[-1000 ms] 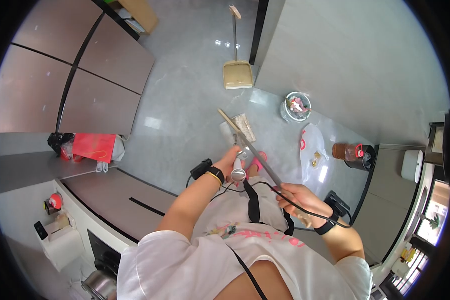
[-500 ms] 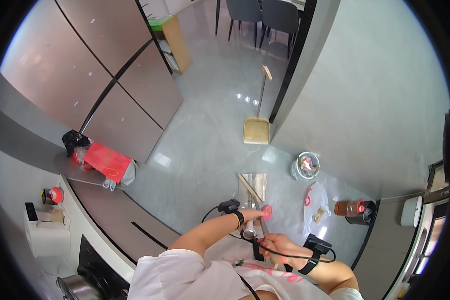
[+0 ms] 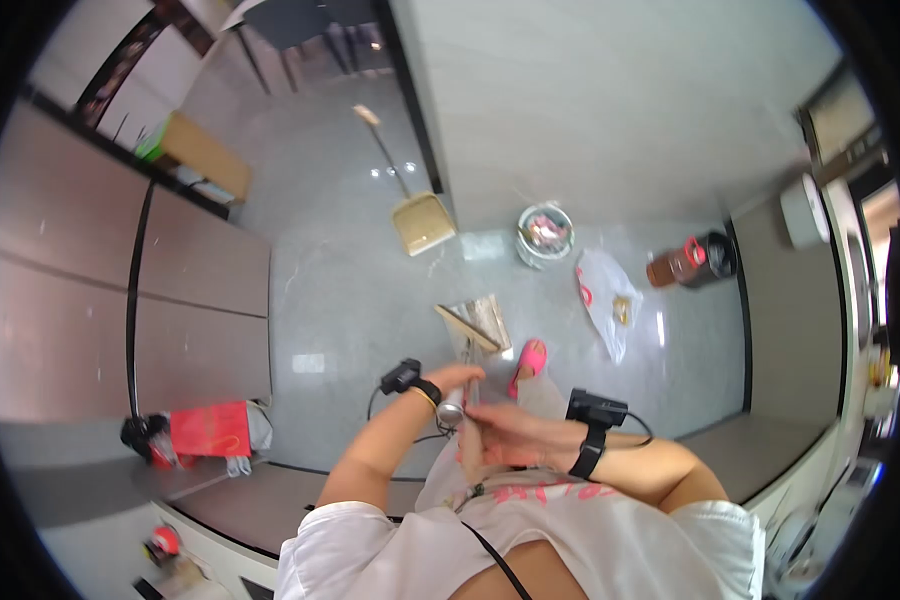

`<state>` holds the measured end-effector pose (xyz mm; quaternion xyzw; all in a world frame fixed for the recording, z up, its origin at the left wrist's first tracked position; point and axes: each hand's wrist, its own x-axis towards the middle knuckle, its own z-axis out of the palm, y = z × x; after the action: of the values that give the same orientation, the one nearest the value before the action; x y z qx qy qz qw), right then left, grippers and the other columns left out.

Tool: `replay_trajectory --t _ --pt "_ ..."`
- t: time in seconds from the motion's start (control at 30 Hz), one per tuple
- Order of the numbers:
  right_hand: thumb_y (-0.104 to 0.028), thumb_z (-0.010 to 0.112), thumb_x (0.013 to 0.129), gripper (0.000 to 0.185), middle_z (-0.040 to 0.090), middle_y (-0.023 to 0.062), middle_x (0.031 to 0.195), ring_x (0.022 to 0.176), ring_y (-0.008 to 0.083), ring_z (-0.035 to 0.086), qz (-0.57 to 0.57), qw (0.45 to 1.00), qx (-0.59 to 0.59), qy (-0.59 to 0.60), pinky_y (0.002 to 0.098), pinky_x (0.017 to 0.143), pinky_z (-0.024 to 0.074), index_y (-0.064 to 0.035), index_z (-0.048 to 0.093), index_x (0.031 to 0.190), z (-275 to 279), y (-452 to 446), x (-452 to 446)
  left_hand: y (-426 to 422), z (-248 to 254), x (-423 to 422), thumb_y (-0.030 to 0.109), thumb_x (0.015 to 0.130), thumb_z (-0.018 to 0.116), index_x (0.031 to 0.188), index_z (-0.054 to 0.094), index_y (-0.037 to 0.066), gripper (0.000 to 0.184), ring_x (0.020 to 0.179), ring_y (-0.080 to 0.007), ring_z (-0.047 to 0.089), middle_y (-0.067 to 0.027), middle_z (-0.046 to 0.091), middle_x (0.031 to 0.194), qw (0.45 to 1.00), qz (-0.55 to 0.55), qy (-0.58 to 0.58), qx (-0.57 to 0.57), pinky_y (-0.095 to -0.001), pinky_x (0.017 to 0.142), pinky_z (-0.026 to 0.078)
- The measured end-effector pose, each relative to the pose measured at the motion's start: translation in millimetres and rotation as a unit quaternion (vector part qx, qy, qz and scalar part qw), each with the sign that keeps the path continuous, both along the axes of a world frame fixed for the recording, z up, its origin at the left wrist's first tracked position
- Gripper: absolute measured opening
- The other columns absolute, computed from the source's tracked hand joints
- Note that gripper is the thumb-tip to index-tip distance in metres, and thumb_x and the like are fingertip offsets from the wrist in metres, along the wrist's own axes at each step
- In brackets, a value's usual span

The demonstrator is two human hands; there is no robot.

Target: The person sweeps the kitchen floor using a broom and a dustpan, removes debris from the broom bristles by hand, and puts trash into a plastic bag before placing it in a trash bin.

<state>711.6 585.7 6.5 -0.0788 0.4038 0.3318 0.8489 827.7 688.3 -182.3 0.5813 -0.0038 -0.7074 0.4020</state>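
Note:
My left hand (image 3: 462, 377) is closed round the silver pole (image 3: 451, 408) of what looks like a flat mop, its round end facing up. Partly blurred, my right hand (image 3: 500, 425) grips a second pole with a light beige end (image 3: 471, 450), apparently a broom's. On the floor ahead lies the flat mop head (image 3: 488, 318), pale and streaked. The narrow beige broom head (image 3: 467, 327) rests slantwise over it. Just right of them is my foot in a pink slipper (image 3: 532, 360). Both wrists carry strapped devices with cables.
A long-handled beige dustpan (image 3: 425, 224) stands ahead. By the wall are a filled waste bin (image 3: 545, 238), a white plastic bag (image 3: 602, 290), and a brown-filled bottle (image 3: 667, 268) beside a black bin (image 3: 715, 256). A red bag (image 3: 210, 430) sits left, below the cabinet (image 3: 205, 340).
The view has turned to the right, so the floor objects sit further left and higher in it. The right hand has shifted on its pole; both hands keep their hold.

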Motion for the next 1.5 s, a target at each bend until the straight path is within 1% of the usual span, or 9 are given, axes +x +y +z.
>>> replay_trajectory --t 0.4,0.63,0.9,1.0,1.2,1.27,1.37,1.47,1.5 --pt "-0.023 0.044 0.082 0.029 0.052 0.0090 0.077 0.071 0.0221 0.058 -0.053 0.898 -0.436 0.008 0.0310 0.058 0.0488 -0.0027 0.042 0.103 -78 -216 -101 -129 88 117 0.042 0.066 0.061 0.066 0.057 0.004 0.038 0.052 -0.0123 0.046 -0.0036 0.053 0.061 0.945 -0.257 -0.149 0.133 -0.0272 0.047 0.036" --pt "-0.029 0.047 0.081 0.049 0.052 0.0137 0.097 0.074 0.0218 0.056 -0.014 0.959 -0.069 -0.273 0.0296 0.059 0.0464 -0.0047 0.028 0.120 -11 -270 11 -212 68 138 0.028 0.064 0.066 0.066 0.057 0.003 0.027 0.042 -0.0141 0.046 -0.0056 0.053 0.059 0.959 -0.177 -0.149 0.162 -0.0281 0.037 0.036" --pt "-0.033 0.048 0.080 0.049 0.055 0.0108 0.084 0.063 0.0156 0.056 0.246 0.755 -0.498 -0.349 0.0255 0.050 0.0451 -0.0012 0.034 0.114 -20 -280 123 -255 52 152 0.016 0.062 0.068 0.072 0.057 -0.007 0.028 0.047 -0.0175 0.051 -0.0111 0.055 0.062 0.966 -0.159 -0.170 0.109 -0.0294 0.040 0.040" --pt "-0.031 0.049 0.079 0.039 0.055 0.0084 0.076 0.061 0.0128 0.056 0.229 0.928 -0.180 -0.234 0.0236 0.048 0.0435 -0.0016 0.041 0.102 13 -263 108 -256 39 155 0.017 0.063 0.066 0.071 0.058 -0.007 0.026 0.050 -0.0163 0.052 -0.0114 0.056 0.064 0.968 -0.136 -0.171 0.125 -0.0291 0.043 0.041" --pt "-0.021 0.047 0.078 0.016 0.052 0.0034 0.062 0.046 0.0113 0.051 0.177 0.892 -0.250 -0.333 0.0230 0.039 0.0372 -0.0047 0.044 0.082 24 -263 142 -241 -19 170 0.014 0.070 0.056 0.077 0.056 -0.003 0.018 0.050 -0.0166 0.050 -0.0093 0.055 0.065 0.858 -0.379 -0.326 -0.119 -0.0328 0.047 0.041" --pt "-0.017 0.047 0.078 0.014 0.051 0.0025 0.058 0.044 0.0110 0.050 0.192 0.881 -0.274 -0.335 0.0234 0.037 0.0355 -0.0045 0.043 0.082 39 -257 155 -262 49 161 0.015 0.072 0.050 0.075 0.054 -0.003 0.018 0.053 -0.0197 0.052 -0.0108 0.054 0.064 0.938 -0.261 -0.230 0.009 -0.0356 0.048 0.043" --pt "-0.013 0.047 0.075 0.014 0.049 0.0045 0.052 0.042 0.0147 0.050 0.319 0.747 -0.440 -0.383 0.0270 0.035 0.0344 -0.0021 0.042 0.082 75 -239 153 -258 30 166 0.011 0.074 0.042 0.076 0.047 -0.002 0.014 0.054 -0.0234 0.053 -0.0117 0.052 0.064 0.990 -0.052 -0.014 0.134 -0.0379 0.049 0.044" --pt "-0.010 0.046 0.074 0.021 0.049 0.0093 0.051 0.041 0.0224 0.049 0.321 0.275 -0.728 -0.540 0.0318 0.037 0.0363 0.0013 0.041 0.091 101 -234 133 -258 25 175 0.012 0.075 0.043 0.079 0.046 -0.002 0.015 0.054 -0.0225 0.053 -0.0121 0.052 0.066 0.990 0.047 0.033 0.127 -0.0360 0.047 0.043" --pt "-0.010 0.046 0.074 0.028 0.049 0.0123 0.051 0.043 0.0262 0.049 0.365 0.368 -0.700 -0.491 0.0345 0.039 0.0371 0.0023 0.039 0.097 119 -235 131 -258 44 180 0.012 0.075 0.044 0.078 0.047 -0.001 0.014 0.055 -0.0209 0.053 -0.0110 0.052 0.066 0.991 0.068 0.046 0.106 -0.0345 0.047 0.043"
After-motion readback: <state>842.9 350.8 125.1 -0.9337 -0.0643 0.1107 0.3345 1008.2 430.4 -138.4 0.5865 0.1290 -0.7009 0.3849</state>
